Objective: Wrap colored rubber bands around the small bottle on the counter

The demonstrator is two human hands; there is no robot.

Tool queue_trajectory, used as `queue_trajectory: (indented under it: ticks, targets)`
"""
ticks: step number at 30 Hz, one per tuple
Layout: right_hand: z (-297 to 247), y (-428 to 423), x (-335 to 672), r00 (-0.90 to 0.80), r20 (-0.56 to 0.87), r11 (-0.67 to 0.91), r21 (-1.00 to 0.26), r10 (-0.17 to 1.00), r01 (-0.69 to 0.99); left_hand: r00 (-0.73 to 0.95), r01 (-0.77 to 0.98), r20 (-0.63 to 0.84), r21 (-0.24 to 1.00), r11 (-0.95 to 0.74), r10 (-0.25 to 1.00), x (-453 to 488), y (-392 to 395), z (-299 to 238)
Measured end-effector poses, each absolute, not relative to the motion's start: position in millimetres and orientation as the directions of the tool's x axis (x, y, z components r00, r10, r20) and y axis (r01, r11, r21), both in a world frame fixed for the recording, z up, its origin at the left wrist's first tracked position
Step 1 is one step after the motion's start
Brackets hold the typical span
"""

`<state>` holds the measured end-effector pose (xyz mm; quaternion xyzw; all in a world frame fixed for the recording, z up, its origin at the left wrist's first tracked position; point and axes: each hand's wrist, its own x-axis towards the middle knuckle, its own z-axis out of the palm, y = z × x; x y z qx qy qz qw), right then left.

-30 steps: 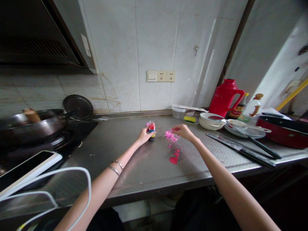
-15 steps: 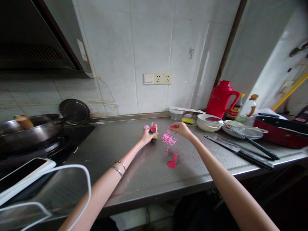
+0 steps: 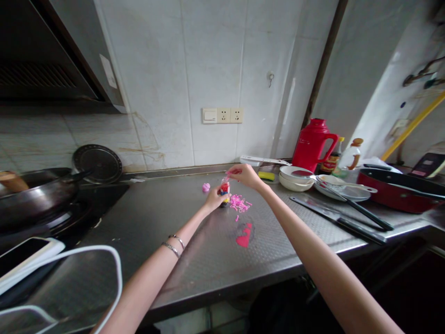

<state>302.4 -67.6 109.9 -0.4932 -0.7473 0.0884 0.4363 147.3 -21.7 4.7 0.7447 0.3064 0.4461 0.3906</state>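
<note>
My left hand is wrapped round a small clear jar and keeps it upright on the steel counter. Red, blue, yellow and dark layers show through the jar's wall. Above its mouth, the fingers of my right hand are pinched on some small pink rubber bands. A loose pile of pink rubber bands lies just right of the jar, with one stray piece nearer me. Left of the jar sits a round pink lid-like piece.
A red heart-shaped patch marks the counter. To the right are white bowls, a knife, a red thermos and a red pot. A wok, phone and white cable are left.
My right hand has moved left from above the pink pile to the jar's mouth, carrying pink rubber bands. My left hand still holds the jar. The view has shifted slightly right.
</note>
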Motion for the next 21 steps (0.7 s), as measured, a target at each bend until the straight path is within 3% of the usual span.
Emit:
queue_trajectory:
  ticks: [5,14,21]
  targets:
    - [114.1,-57.8,293.3,-0.232,0.530,0.484,-0.406,0.816,0.775,0.399,0.147,0.431,0.841,-0.520,0.810,145.0,-19.2,1.3]
    - [121.0,-51.2,289.7,-0.249,0.402,0.405,-0.372,0.881,0.835,0.424,0.125,0.449,0.831,-0.542,0.786,144.0,-16.1,-2.3]
    - [119.7,-57.7,288.9,-0.270,0.421,0.415,-0.304,0.866,0.858,0.408,0.137,0.426,0.846,-0.516,0.807,144.0,-16.8,-3.1]
